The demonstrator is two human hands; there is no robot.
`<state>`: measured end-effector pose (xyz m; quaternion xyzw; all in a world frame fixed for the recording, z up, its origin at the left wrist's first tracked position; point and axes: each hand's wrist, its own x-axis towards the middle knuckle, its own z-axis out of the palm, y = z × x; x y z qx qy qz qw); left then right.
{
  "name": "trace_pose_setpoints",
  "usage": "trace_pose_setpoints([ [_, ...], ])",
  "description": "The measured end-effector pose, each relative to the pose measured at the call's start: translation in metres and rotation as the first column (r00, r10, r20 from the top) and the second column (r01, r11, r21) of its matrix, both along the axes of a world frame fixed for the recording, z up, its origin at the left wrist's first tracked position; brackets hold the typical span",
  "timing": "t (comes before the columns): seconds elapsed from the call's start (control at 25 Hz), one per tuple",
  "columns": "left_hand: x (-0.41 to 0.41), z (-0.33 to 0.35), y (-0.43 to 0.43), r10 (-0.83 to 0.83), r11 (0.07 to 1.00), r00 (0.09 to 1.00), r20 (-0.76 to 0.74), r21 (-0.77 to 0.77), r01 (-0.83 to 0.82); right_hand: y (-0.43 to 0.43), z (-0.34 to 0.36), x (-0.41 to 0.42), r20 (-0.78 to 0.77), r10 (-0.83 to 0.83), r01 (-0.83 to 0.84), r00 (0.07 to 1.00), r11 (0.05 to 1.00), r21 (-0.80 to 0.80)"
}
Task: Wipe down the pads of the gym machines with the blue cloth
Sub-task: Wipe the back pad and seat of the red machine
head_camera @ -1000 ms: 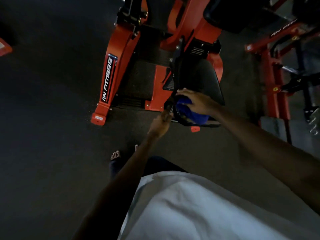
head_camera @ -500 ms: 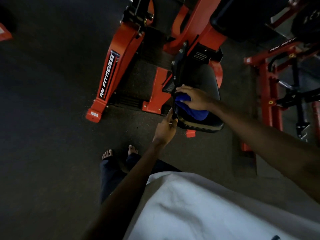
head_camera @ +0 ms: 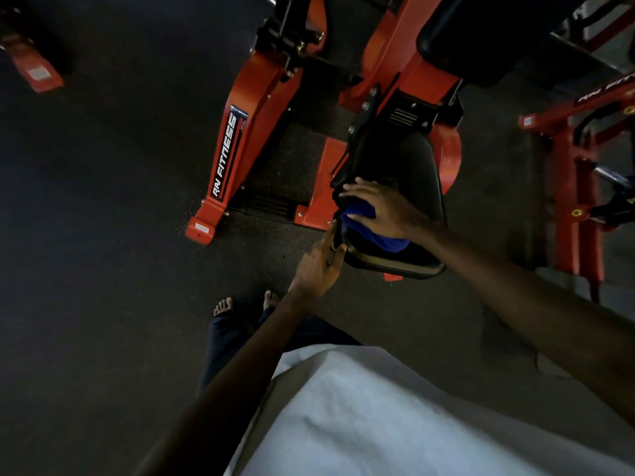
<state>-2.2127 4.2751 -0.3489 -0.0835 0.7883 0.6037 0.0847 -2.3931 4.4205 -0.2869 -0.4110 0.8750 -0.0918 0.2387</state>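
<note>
Two hands: right hand (head_camera: 388,209) presses one blue cloth (head_camera: 376,233) on one seat pad (head_camera: 417,173).

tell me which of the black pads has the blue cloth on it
The lower seat pad, nearest the person: the right hand presses the blue cloth onto it while the left hand touches its edge. The upper pad at top right is bare.

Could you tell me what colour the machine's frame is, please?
Orange-red frame, clearest in the head view.

Head-worn view, steeply down, close
</note>
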Motion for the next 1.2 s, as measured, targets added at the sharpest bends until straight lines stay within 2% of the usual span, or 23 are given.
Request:
trace_pose_setpoints([
  [0.08, -0.002, 0.000, 0.002, 0.001, 1.000, 1.000, -0.013, -0.006, -0.001, -0.006, -0.008, -0.018, -0.037, -0.079, 0.078, 0.996, 0.997, -0.021],
  [0.2, -0.008, -0.002, -0.001, 0.020, 1.000, 1.000, -0.004, 0.003, -0.020, -0.031, -0.012, -0.048, -0.113, -0.253, 0.262, 0.961, 0.963, 0.065],
  [0.36, -0.027, 0.002, -0.003, 0.013, 1.000, 1.000, -0.017, -0.011, -0.013, -0.028, -0.009, -0.026, -0.104, -0.125, 0.135, 0.987, 0.986, 0.093],
  [0.44, -0.032, -0.001, -0.004, -0.003, 1.000, 0.999, -0.050, -0.013, 0.002, -0.019, -0.012, -0.019, -0.118, -0.067, 0.073, 0.991, 0.996, 0.043],
  [0.52, -0.036, -0.006, -0.006, -0.027, 0.999, 0.999, -0.035, -0.029, 0.026, -0.022, -0.020, -0.039, -0.130, -0.075, 0.078, 0.989, 0.997, 0.019],
  [0.64, -0.046, -0.006, -0.009, -0.088, 0.995, 0.996, 0.004, -0.055, 0.088, -0.040, -0.029, -0.086, -0.143, -0.267, 0.274, 0.953, 0.961, 0.032],
  [0.76, -0.073, -0.002, -0.017, -0.125, 0.988, 0.992, 0.029, -0.086, 0.127, -0.041, -0.027, -0.094, -0.185, -0.589, 0.595, 0.787, 0.803, -0.026],
  [0.84, -0.089, -0.005, -0.023, -0.169, 0.978, 0.985, 0.010, -0.121, 0.169, -0.028, -0.025, -0.062, -0.229, -0.674, 0.686, 0.703, 0.727, -0.033],
  [0.88, -0.097, -0.008, -0.026, -0.198, 0.971, 0.980, 0.005, -0.133, 0.197, -0.022, -0.023, -0.044, -0.238, -0.653, 0.665, 0.719, 0.746, -0.039],
  [0.96, -0.103, -0.013, -0.028, -0.241, 0.961, 0.970, 0.019, -0.136, 0.241, -0.013, -0.019, -0.022, -0.199, -0.507, 0.511, 0.839, 0.859, -0.038],
  [1.04, -0.106, -0.014, -0.029, -0.270, 0.951, 0.961, 0.052, -0.143, 0.275, -0.016, -0.019, -0.046, -0.132, -0.349, 0.349, 0.928, 0.937, -0.029],
  [1.12, -0.108, -0.015, -0.029, -0.296, 0.944, 0.952, 0.076, -0.129, 0.304, -0.028, -0.026, -0.087, -0.138, -0.338, 0.338, 0.931, 0.941, -0.023],
  [1.2, -0.110, -0.013, -0.030, -0.305, 0.944, 0.948, 0.089, -0.101, 0.314, -0.041, -0.028, -0.121, -0.162, -0.445, 0.453, 0.881, 0.892, 0.011],
])
